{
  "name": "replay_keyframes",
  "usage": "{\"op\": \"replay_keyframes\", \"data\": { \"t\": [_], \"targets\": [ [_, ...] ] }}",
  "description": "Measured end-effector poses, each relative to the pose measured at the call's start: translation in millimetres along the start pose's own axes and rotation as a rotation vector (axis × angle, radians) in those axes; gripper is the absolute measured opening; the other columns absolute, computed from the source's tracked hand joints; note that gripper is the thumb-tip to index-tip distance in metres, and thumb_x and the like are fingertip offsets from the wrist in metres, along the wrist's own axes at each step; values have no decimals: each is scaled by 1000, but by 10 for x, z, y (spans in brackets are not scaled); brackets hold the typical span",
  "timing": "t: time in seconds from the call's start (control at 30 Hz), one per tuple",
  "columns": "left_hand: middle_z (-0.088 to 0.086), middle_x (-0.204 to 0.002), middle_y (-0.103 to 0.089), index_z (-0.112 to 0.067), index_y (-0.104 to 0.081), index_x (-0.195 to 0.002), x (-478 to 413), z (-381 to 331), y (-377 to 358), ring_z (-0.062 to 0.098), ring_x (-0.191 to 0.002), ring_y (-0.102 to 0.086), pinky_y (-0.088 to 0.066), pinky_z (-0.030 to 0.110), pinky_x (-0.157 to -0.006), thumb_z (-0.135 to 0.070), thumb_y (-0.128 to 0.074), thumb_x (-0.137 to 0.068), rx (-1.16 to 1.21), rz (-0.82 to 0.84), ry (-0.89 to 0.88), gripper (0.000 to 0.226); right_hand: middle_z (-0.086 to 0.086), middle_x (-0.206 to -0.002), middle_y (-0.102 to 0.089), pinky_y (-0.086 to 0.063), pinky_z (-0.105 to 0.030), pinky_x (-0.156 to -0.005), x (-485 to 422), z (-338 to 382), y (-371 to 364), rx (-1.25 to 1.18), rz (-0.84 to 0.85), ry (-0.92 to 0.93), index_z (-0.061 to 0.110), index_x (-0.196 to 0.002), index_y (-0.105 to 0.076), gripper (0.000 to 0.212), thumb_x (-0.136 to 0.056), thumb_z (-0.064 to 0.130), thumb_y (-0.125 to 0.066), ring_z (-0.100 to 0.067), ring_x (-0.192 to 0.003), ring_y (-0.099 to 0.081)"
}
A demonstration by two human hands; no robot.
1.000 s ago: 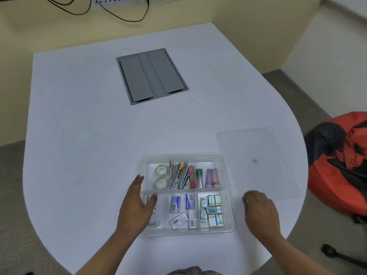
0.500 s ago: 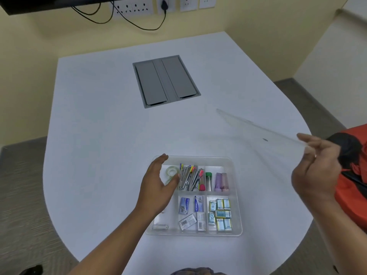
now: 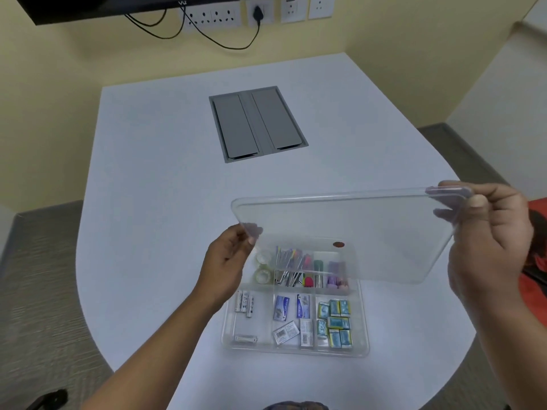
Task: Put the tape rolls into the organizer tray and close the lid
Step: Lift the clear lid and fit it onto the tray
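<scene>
The clear organizer tray [image 3: 363, 347] sits on the white table near its front edge. Two clear tape rolls [image 3: 263, 267] lie in its back left compartment, seen partly through the lid. The clear lid [image 3: 370, 232] hangs tilted in the air above the back half of the tray. My left hand [image 3: 228, 261] pinches its left corner. My right hand [image 3: 488, 241] grips its right edge, thumb on top. Pens, tubes, batteries and small packets fill the other compartments.
A grey cable hatch [image 3: 257, 124] is set into the table's middle. Wall sockets with black cables [image 3: 207, 34] run along the back wall. A red and black bag [image 3: 535, 261] lies on the floor beyond the table's right edge.
My right hand lifted the lid off the table at the right and swung it over the tray. My left hand left the tray and took the lid's left corner.
</scene>
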State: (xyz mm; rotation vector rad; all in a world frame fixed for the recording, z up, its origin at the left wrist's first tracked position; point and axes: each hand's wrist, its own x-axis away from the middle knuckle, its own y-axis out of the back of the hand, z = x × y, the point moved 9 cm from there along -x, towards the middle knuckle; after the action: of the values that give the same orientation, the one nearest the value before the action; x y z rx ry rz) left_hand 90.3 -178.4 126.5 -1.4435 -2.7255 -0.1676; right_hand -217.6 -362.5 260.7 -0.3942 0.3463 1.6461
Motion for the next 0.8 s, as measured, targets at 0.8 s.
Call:
{"op": "replay_keyframes", "data": {
  "t": [0.8],
  "targets": [
    [-1,-76,-72,-16,-68,-81,106,1022,454,13,-70,-69,-51,29,-70,-20,-57,-91,-699,-146,285,16,-1,-138,-60,-41,3,-82,1403,-1931,-96,431,276,-652,19,-135,-58,51,-87,5,-70,-4,-113,-59]
  ]
}}
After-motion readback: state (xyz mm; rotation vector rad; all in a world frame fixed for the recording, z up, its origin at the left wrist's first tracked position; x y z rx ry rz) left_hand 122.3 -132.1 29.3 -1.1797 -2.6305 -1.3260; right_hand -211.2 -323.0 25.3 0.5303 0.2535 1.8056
